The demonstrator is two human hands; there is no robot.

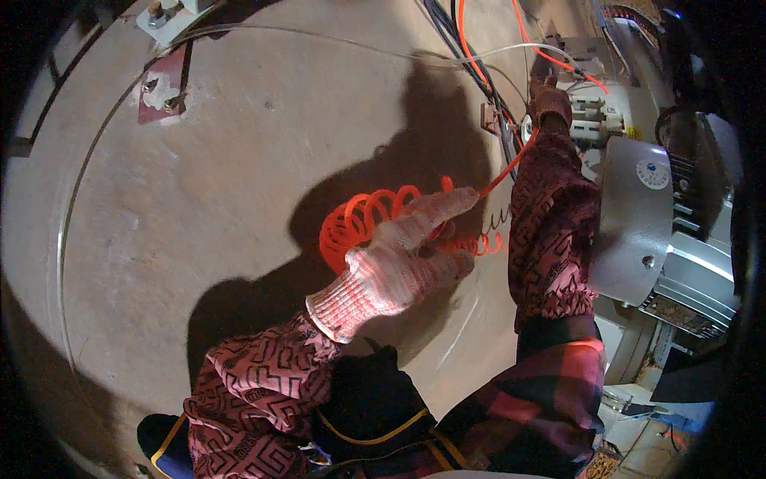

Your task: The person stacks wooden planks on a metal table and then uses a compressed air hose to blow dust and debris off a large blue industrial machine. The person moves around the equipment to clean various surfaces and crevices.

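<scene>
My left hand (pixel 399 259), in a white and red knitted glove, is over the floor in front of an orange coiled air hose (pixel 343 227). Its fingers stretch to the right and stand apart, with some orange coil showing between them. Part of the coil is hidden behind the glove. From near the fingertips a straight orange length runs up toward my right hand (pixel 552 102). That arm reaches far forward to the machine's edge, beside white fittings (pixel 590 116). The right fingers are dark and partly hidden, so their grip cannot be made out.
A grey machine housing (pixel 634 219) with a round dial stands close along my right arm. Black cables (pixel 479 68) and orange tubing hang at the far side. A thin clear tube (pixel 65 215) curves across the floor. A bolted bracket foot (pixel 167 20) stands far left.
</scene>
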